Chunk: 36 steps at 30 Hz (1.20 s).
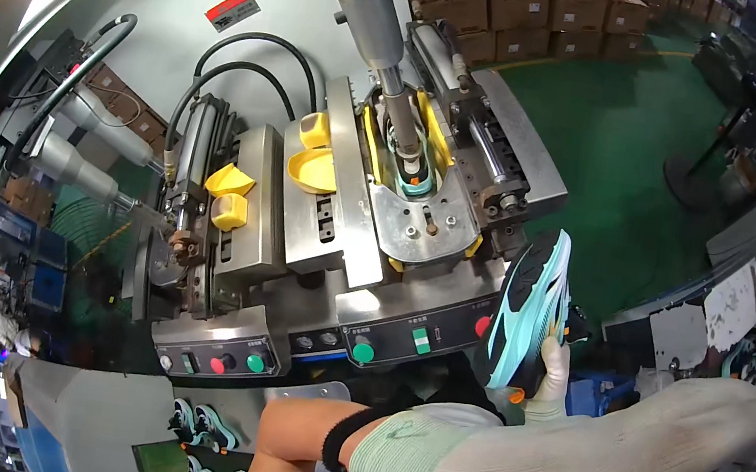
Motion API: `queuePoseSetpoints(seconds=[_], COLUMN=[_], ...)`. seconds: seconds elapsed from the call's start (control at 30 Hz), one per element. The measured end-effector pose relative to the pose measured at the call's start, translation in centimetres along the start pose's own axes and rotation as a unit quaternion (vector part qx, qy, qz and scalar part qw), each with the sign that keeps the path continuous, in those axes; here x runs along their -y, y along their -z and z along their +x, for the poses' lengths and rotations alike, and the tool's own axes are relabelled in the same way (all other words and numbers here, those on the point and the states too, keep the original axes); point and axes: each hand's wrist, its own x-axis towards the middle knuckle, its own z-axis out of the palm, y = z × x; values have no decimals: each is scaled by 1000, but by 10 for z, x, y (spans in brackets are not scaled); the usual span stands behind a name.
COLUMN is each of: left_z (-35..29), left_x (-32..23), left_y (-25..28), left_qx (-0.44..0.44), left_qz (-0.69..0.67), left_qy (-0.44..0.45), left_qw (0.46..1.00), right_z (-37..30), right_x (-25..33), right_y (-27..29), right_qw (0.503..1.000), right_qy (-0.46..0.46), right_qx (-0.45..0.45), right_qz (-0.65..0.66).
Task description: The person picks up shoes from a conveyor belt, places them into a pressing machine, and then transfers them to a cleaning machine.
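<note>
My right hand [553, 375], in a pale glove, grips a sneaker [528, 312] near its heel with the thumb showing. The sneaker is black with a turquoise and white sole, and it stands toe up beside the press. Across the foreground my left hand [599, 455] reaches to the right in a soiled, off-white knit glove with a green cuff. Its fingers are hidden, and it blocks the right forearm. Within the press's station, another turquoise sneaker [415, 183] sits under the metal ram [400, 122], between yellow side pads.
The steel press [334, 200] carries yellow pads [312, 168] and a front panel with green and red buttons [363, 352]. Several sneakers [208, 426] lie on a rack at lower left. A blue bin [594, 395] stands behind my hands. Stacked cartons [520, 8] line the back.
</note>
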Motion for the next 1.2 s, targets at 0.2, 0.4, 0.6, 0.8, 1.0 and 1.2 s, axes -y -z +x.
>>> queuePoseSetpoints(seconds=[0.2, 0.4, 0.6, 0.8, 1.0, 1.2], left_z=[-25, -68, -135, -109, -93, -98], left_x=[-17, -42, -28, 31, 129, 181], left_y=[13, 34, 157, 286, 430, 500], left_qx=[69, 52, -157, -275, -305, -287], left_qz=[36, 178, 468, 520, 576, 767], left_qy=[-49, -41, 262, 298, 388, 387], left_qw=[996, 982, 829, 752, 652, 423], right_z=[-15, -35, -15, 3, 0, -3], right_x=[-29, -41, -53, -39, -28, -23], right_y=[6, -32, 5, 22, 42, 46], right_qw=[1000, 990, 996, 995, 988, 987], right_qy=[28, -8, 17, 9, 12, 12], right_qx=[-2, -129, -84, -102, -150, -148], right_qz=[13, 65, 5, 4, -23, -59])
